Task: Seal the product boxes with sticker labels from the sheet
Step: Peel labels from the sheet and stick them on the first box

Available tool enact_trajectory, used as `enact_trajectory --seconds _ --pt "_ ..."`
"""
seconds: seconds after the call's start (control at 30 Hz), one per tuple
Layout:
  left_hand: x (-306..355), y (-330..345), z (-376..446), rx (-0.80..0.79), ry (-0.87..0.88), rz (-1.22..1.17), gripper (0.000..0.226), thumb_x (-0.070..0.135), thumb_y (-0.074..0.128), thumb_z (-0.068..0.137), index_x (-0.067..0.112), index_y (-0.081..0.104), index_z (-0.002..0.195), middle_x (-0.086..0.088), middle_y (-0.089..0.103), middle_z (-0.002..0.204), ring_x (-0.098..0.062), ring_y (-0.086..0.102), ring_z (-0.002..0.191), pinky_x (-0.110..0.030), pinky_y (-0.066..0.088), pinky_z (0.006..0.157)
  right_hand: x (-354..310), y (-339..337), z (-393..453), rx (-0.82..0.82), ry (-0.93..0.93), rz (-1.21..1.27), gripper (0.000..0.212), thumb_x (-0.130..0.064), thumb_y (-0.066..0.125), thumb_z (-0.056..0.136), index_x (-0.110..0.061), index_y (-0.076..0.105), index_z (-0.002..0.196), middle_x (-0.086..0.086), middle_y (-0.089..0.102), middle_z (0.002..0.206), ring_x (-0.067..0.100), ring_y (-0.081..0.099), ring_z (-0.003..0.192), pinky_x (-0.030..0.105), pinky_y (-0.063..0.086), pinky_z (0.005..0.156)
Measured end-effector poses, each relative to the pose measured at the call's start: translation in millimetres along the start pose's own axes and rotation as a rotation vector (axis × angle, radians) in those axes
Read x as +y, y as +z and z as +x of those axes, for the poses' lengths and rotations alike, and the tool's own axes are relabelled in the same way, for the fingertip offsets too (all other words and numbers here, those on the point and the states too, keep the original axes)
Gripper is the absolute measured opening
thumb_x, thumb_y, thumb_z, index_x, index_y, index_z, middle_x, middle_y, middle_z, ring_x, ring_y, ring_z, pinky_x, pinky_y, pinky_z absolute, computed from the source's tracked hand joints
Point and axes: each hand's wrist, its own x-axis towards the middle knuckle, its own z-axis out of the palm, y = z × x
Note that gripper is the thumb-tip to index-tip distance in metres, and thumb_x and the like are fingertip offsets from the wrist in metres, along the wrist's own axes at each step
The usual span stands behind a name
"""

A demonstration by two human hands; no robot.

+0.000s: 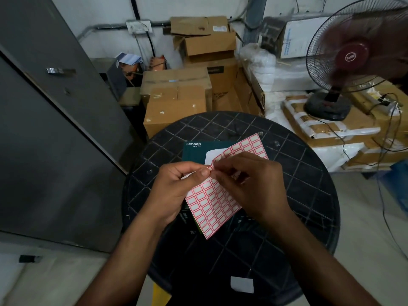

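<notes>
Both grips on sheet (pixel 212 204), "Omada" box (pixel 196 151)

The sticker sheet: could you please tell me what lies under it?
A dark green Omada box on the round black table. The sticker sheet and both hands hide its middle.

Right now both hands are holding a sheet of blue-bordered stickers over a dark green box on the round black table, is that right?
Not quite: in the head view the sticker sheet has red borders, not blue. Both the left hand and right hand do hold it over the dark green box on the round black table.
</notes>
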Motion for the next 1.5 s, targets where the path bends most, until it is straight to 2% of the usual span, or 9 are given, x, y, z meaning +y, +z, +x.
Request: enact_trajectory --seconds 0.1,0.3,0.57,0.77,0.9,1.1,1.3,1.5 --pt "2.2 0.4 -0.5 -0.02 -0.001 0.032 0.006 0.018 0.076 0.083 0.019 0.082 0.081 -0.006 0.077 0.078 -0.015 0.073 0.071 -0.023 0.055 0.065 -1.9 -1.9 1.1 -0.028 0.001 -0.028 0.021 -0.037 0.07 0.088 -0.022 0.081 0.098 -0.01 0.076 0.092 0.002 0.068 0.076 0.025 0.058 0.067" --pt "2.5 2.7 -0.1 0.003 -0.019 0.053 0.012 0.025 0.071 0.074 0.02 0.082 0.077 -0.006 0.077 0.077 -0.016 0.073 0.07 -0.023 0.055 0.063 -1.3 -4.5 0.8 -0.058 -0.007 -0.053 0.02 -0.033 0.065 0.091 -0.023 0.08 0.098 -0.01 0.076 0.092 0.003 0.069 0.076 0.025 0.057 0.068" --pt "-3.1 2.7 1.1 -0.006 -0.021 0.075 0.014 0.029 0.071 0.076 0.02 0.081 0.08 -0.01 0.077 0.082 -0.023 0.074 0.074 -0.027 0.057 0.066 2.3 0.4 -1.7 -0.041 0.071 -0.014 0.015 -0.035 0.065 0.086 -0.022 0.074 0.084 -0.013 0.069 0.08 0.007 0.064 0.072 0.032 0.054 0.064" --pt "-10.7 2.7 5.5 -0.003 -0.013 0.06 0.019 0.03 0.068 0.081 0.014 0.078 0.089 -0.008 0.075 0.087 -0.024 0.072 0.081 -0.036 0.056 0.074 1.9 9.1 -3.6 0.014 0.207 0.107 0.009 -0.027 0.066 0.089 -0.022 0.069 0.084 -0.014 0.068 0.083 0.006 0.066 0.076 0.031 0.056 0.063" --pt "-16.2 4.8 7.5 -0.039 -0.001 0.026 0.021 0.022 0.064 0.086 0.005 0.073 0.096 -0.006 0.074 0.083 -0.018 0.071 0.076 -0.028 0.055 0.07 2.8 14.1 -6.3 0.053 0.26 0.138 0.004 -0.025 0.066 0.088 -0.023 0.068 0.085 -0.015 0.069 0.085 0.006 0.068 0.078 0.031 0.058 0.069" --pt "-19.8 7.0 8.7 -0.059 0.008 -0.014 0.019 0.018 0.061 0.087 0.003 0.069 0.095 -0.001 0.073 0.076 -0.011 0.069 0.069 -0.022 0.053 0.063 2.2 19.4 -10.6 0.078 0.307 0.158 0.005 -0.015 0.07 0.092 -0.019 0.07 0.089 -0.017 0.071 0.095 0.0 0.069 0.085 0.022 0.059 0.074" --pt "-23.8 7.8 10.5 -0.04 0.018 -0.005 0.02 0.02 0.061 0.087 0.004 0.069 0.094 -0.001 0.073 0.076 -0.012 0.069 0.069 -0.022 0.054 0.065 2.5 24.9 -10.7 0.158 0.329 0.154 0.005 -0.018 0.069 0.092 -0.017 0.071 0.088 -0.011 0.074 0.085 0.002 0.072 0.078 0.03 0.061 0.07" --pt "-24.5 6.9 9.6 -0.027 0.036 -0.036 0.024 0.02 0.059 0.088 -0.001 0.067 0.096 -0.002 0.072 0.077 -0.012 0.067 0.071 -0.023 0.054 0.067 -3.0 26.2 -7.6 0.209 0.343 0.236 0.016 -0.036 0.064 0.091 -0.021 0.069 0.089 -0.014 0.073 0.085 0.001 0.072 0.076 0.029 0.061 0.063"
